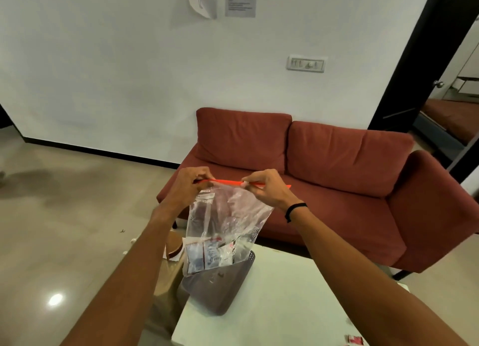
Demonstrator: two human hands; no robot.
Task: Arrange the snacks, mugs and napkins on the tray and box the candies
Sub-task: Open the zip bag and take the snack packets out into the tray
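Fingers of the left hand (187, 183) and right hand (261, 187) pinch the red zip strip (225, 182) of a clear zip bag (225, 216); wrapped candies (207, 255) sag well below, above a brown basket (220, 288).

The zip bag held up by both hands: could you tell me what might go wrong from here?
1. The clear zip bag hangs above the dark tray; if the left hand and right hand jerk the red strip apart, packets might spill.
2. The tray overhangs the white table; a bump could tip it.
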